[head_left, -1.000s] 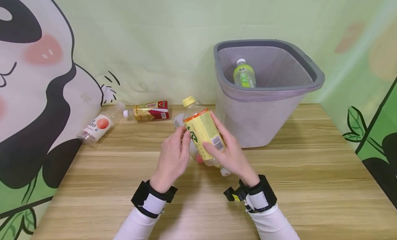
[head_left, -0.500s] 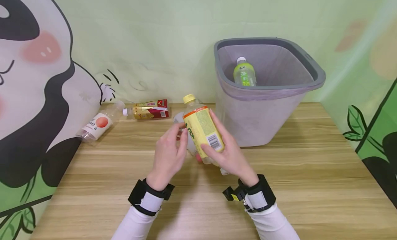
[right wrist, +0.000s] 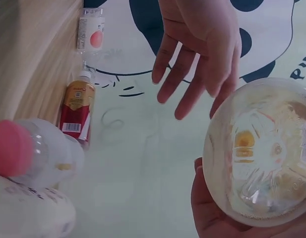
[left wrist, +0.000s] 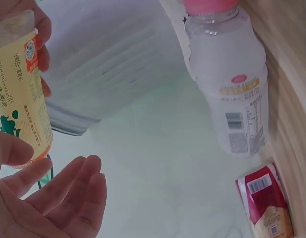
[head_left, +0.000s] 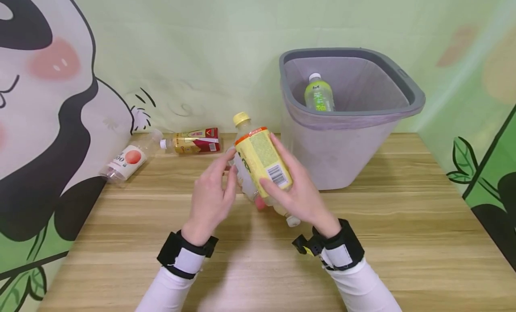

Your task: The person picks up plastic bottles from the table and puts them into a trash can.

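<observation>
My right hand (head_left: 298, 191) grips a clear plastic drink bottle with a yellow label (head_left: 264, 162) and yellow cap. It holds the bottle tilted above the table, cap pointing away from me. My left hand (head_left: 211, 195) is just left of the bottle, fingers loosely extended; in the right wrist view they are spread and hold nothing. Whether a left fingertip touches the bottle is hard to tell. Below it lie a whitish bottle with a pink cap (left wrist: 227, 84) and a bottle with a white cap (head_left: 293, 221), both partly hidden in the head view.
A grey bin (head_left: 322, 155) with a liner stands at the back right. A green-labelled bottle (head_left: 319, 96) leans inside it. At the back left lie a red-and-gold bottle (head_left: 195, 141) and a clear peach-label bottle (head_left: 128, 163) on the wooden table (head_left: 133, 231).
The yellow-labelled bottle has risen slightly in the right hand and turned, showing more of its barcode side. My left hand has drawn back to the left, its fingers straighter.
</observation>
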Motion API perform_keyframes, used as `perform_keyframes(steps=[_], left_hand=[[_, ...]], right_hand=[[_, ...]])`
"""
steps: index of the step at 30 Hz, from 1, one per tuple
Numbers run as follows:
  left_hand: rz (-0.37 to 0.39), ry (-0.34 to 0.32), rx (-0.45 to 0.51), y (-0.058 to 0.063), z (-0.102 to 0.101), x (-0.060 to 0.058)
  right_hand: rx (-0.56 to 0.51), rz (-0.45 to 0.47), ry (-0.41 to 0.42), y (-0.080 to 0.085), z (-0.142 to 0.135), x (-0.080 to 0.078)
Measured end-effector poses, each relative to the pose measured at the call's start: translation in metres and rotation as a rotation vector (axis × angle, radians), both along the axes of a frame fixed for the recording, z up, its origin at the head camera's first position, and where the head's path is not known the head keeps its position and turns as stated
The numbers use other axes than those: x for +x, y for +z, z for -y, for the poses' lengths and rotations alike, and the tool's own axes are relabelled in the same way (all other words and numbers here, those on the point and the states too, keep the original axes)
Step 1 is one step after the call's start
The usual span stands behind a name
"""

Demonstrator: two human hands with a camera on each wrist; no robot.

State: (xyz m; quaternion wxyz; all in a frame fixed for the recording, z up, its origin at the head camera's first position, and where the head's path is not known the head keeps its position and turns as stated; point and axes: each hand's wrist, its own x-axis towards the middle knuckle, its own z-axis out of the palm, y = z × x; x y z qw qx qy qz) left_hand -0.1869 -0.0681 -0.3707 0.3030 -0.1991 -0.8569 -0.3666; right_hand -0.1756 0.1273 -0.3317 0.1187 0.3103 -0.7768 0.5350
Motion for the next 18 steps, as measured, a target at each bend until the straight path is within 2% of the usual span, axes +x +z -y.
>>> perform_keyframes(steps=[4,8,11,18], left_hand=[[-0.004,0.008,-0.016,0.001,0.002,-0.001],[-0.011,0.008,-0.022,0.003,0.003,0.0],[-0.019,0.004,-0.022,0.004,0.003,0.0],[-0.019,0.006,-0.03,0.003,0.002,0.001]], right_hand=[[0.034,-0.011,-0.028,0.028,0.003,0.008],[0.039,-0.071,-0.043,0.033,-0.001,-0.002],[-0.003,-0.092,-0.034,0.039,-0.004,-0.009],[-0.162,-0.103,-0.02,0.081,-0.012,-0.013]])
